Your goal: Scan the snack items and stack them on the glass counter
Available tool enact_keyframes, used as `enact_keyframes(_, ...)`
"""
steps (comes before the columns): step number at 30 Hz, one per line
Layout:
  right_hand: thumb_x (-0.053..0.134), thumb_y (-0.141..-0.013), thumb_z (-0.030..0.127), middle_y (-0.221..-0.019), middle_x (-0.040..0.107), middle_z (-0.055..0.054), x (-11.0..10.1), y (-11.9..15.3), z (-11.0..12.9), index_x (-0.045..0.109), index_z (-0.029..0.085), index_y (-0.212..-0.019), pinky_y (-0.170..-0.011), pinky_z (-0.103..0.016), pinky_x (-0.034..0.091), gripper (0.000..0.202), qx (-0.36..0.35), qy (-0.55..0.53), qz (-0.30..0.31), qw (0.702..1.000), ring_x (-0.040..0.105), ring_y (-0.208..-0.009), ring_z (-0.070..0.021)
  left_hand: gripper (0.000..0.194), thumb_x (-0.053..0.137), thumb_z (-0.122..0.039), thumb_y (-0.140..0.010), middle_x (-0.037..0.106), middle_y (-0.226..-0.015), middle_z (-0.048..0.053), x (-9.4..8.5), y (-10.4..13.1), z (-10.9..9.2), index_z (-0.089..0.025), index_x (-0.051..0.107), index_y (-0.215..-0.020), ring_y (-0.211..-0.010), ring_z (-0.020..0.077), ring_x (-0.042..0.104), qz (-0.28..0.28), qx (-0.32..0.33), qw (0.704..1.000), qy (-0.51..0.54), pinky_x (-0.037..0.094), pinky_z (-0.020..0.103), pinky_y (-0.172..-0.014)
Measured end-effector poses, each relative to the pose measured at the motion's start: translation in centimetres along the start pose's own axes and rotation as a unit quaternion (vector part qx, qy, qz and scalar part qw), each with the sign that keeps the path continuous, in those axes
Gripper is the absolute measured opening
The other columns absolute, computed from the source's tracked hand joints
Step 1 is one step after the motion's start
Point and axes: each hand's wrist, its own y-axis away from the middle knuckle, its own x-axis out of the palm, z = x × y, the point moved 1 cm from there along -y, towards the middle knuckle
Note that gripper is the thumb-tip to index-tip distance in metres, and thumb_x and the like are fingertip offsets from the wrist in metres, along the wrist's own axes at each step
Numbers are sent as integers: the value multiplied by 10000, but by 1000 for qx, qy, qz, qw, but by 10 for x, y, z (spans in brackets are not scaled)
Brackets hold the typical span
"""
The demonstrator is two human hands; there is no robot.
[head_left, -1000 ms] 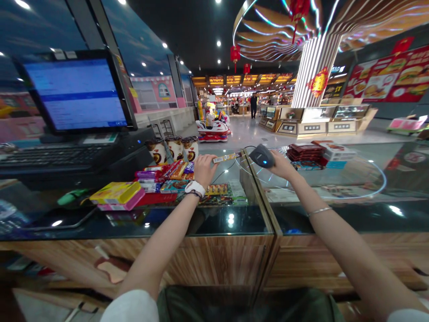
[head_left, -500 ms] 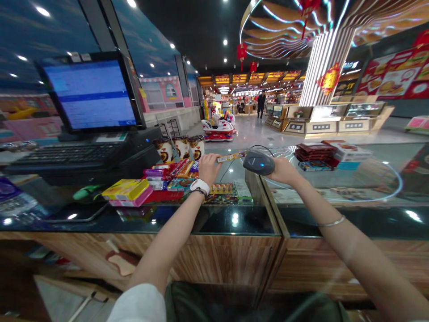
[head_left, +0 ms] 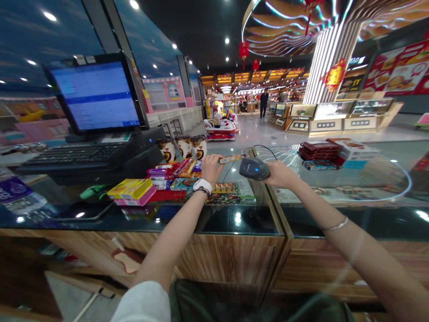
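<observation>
In the head view, my left hand point(head_left: 212, 168) pinches one end of a narrow snack packet point(head_left: 229, 159) above the counter. The packet's barcode label shows near my fingers. My right hand point(head_left: 280, 173) grips a dark grey barcode scanner point(head_left: 254, 169), on which a blue light glows. The scanner's head lies just below and to the right of the packet's far end; whether they touch is unclear. Behind and left of my left wrist lie several colourful snack packets point(head_left: 183, 169). A yellow box point(head_left: 130, 189) stacked on a pink one sits further left.
A monitor point(head_left: 97, 96) and keyboard point(head_left: 69, 154) stand at the left, with a purple-labelled bottle point(head_left: 20, 193) at the edge. Three printed cups point(head_left: 184, 146) stand behind the snacks. Dark red packets point(head_left: 318, 150) and a white-and-blue box point(head_left: 358, 153) occupy the right counter.
The scanner has shifted left and slightly down, closer to my left hand and lower than the packet. My left hand keeps its hold on the packet. The view has turned slightly left.
</observation>
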Motion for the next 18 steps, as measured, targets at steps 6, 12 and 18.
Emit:
enact_keyframes(6,629,-796,334,-893,790,-87,-4,1,4,699,203,-1105,-659,-277,469,342,27,25,16,999,746,-846,-293,103,646,-196,-882,719,-1027,55,2,1,1,-230,668,-977,-1023,259,610,12,1,1000,-3,434,387,-943)
enact_keyframes(12,622,-807,326,-918,787,-93,-3,1,3,694,197,-1121,-670,-276,466,347,30,27,18,999,742,-859,-292,76,631,-216,-891,716,-1007,51,2,1,1,-238,668,-955,-998,256,606,15,4,1000,-3,434,381,-924)
enact_keyframes(18,622,-817,340,-920,787,-100,-3,1,3,695,195,-1107,-662,-280,456,332,38,32,28,998,741,-868,-300,90,649,-197,-884,724,-1023,49,1,0,0,-236,665,-963,-1028,255,618,12,-10,1000,-2,434,392,-946)
